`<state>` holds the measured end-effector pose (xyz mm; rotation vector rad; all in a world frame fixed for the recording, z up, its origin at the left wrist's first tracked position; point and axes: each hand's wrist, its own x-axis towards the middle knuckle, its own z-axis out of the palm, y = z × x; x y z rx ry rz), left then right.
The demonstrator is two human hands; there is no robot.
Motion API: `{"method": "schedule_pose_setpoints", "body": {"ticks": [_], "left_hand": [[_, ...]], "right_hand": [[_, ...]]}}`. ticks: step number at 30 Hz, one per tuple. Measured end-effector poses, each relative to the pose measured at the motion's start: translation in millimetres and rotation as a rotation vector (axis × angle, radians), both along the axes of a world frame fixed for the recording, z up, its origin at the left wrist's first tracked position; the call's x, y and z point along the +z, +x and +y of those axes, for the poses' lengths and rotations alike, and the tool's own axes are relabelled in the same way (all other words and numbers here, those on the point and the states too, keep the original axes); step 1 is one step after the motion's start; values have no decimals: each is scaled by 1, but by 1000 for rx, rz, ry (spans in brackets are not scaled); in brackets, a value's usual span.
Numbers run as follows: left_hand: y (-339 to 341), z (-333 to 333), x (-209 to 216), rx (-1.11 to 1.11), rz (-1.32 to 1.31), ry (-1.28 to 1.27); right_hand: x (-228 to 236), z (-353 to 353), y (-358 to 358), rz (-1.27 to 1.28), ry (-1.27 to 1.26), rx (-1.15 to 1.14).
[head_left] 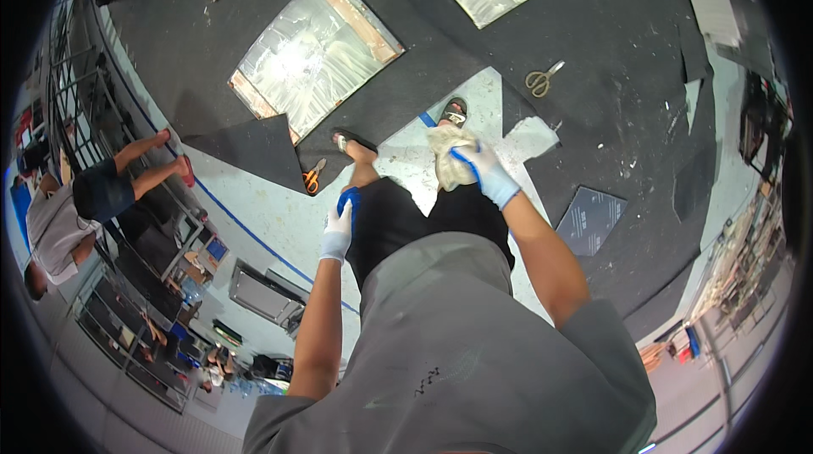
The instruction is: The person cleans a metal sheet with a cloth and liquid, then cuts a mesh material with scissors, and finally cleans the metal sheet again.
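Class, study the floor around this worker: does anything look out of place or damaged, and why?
Yes. Orange-handled scissors lie near the worker's left foot, and tan-handled metal scissors lie on matte black sheeting; tools underfoot look odd. The sheeting has jagged gaps exposing pale floor, perhaps cut deliberately.

rag (pixel 449 168): wrinkled cloth | panel (pixel 309 56): glossy, streaked | sheeting (pixel 627 98): matt, scuffed

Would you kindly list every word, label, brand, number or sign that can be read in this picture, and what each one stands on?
Dark rectangular sheet on the floor at right: small white print, too small and blurred to quote.
Grey shirt of the person wearing the camera: a dark zigzag mark, with no letters I can make out.
Otherwise, I find no text that I can quote.
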<state>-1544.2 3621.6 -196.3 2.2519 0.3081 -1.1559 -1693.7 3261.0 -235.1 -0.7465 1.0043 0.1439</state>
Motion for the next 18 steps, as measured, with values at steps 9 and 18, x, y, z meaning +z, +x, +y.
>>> {"method": "schedule_pose_setpoints", "body": {"ticks": [9,18], "left_hand": [[100,-7,-196,-628,-100,-7],[265,93,-413,-841,-496,508]], "right_hand": [[-186,-100,0,191,-292,-14],[-422,-168,47,109,-508,537]]}}
